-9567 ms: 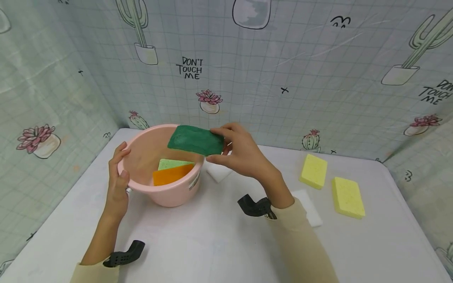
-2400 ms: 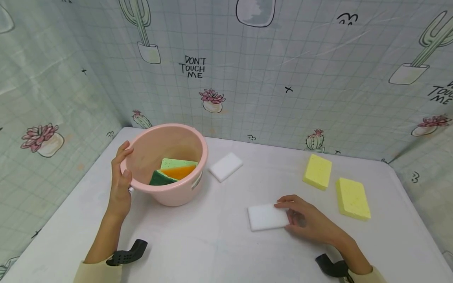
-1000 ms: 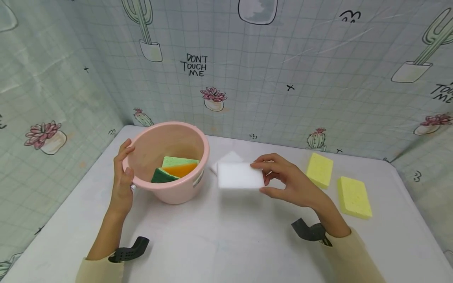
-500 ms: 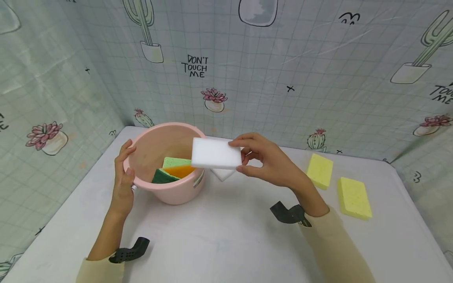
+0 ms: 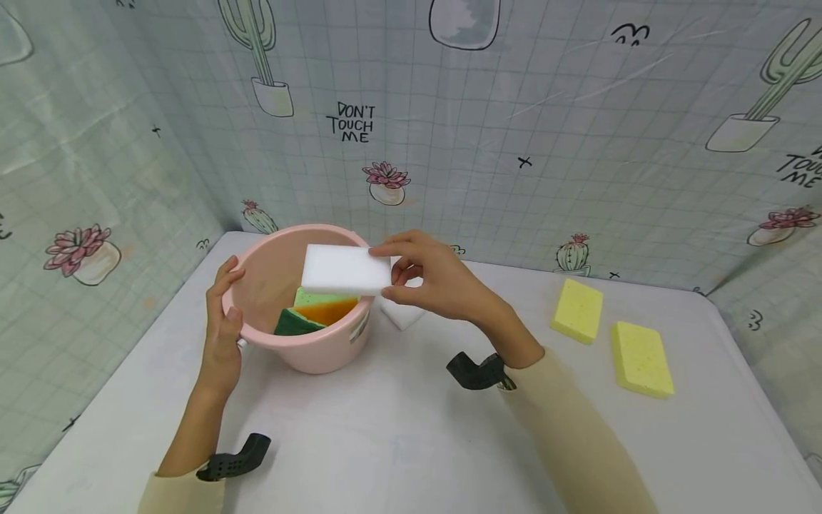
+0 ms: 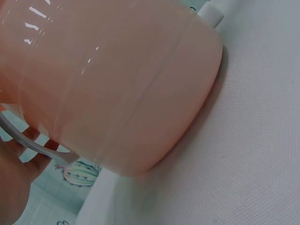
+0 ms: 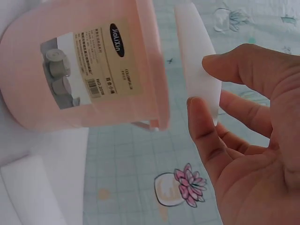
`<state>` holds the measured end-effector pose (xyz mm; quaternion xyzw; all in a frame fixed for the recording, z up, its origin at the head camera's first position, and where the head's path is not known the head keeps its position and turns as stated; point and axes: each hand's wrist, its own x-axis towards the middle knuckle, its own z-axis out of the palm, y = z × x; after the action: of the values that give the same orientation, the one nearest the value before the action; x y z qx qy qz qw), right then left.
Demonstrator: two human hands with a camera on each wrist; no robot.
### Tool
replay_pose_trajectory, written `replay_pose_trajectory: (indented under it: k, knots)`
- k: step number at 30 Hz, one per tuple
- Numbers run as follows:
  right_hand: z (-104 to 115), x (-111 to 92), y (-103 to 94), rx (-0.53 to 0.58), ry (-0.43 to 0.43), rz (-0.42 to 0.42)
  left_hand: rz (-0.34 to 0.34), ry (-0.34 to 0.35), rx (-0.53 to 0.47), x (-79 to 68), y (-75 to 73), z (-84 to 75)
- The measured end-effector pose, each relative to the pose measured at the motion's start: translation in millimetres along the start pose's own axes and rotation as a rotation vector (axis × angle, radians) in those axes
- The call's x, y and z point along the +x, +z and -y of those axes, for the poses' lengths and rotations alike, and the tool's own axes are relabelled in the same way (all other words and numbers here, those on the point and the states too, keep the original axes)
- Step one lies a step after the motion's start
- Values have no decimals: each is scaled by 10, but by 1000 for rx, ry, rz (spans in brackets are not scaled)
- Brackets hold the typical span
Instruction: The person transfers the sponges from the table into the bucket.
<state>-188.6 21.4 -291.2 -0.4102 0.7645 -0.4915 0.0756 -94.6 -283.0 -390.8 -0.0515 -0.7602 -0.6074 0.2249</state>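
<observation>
My right hand (image 5: 430,275) pinches a white sponge (image 5: 343,270) by its right end, over the mouth of a pink bucket (image 5: 321,357). In the right wrist view the white sponge (image 7: 199,61) is seen edge-on between thumb and fingers, just beyond the bucket's rim. My left hand (image 5: 221,328) grips the bucket's left rim; in the left wrist view its fingers are partly behind the grey handle (image 6: 33,145). Inside the bucket lie a light green sponge (image 5: 315,296), an orange sponge (image 5: 329,312) and a dark green sponge (image 5: 297,323).
A second white sponge (image 5: 401,314) lies on the table right of the bucket, partly hidden by my right hand. Two yellow sponges (image 5: 576,312) rest farther right on the white table (image 5: 398,442). A patterned curtain (image 5: 449,143) hangs behind and at the sides.
The dark green sponge went from my right hand into the bucket. Since then my right hand has lifted a white sponge off the table and carried it left over the bucket. My left hand stays on the rim.
</observation>
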Motion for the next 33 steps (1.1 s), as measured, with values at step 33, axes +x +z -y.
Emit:
replay_pose_trajectory:
  k: [33]
  knots:
    - [65,751,385,-375,126,222,9,22,-21,-5,-21,7]
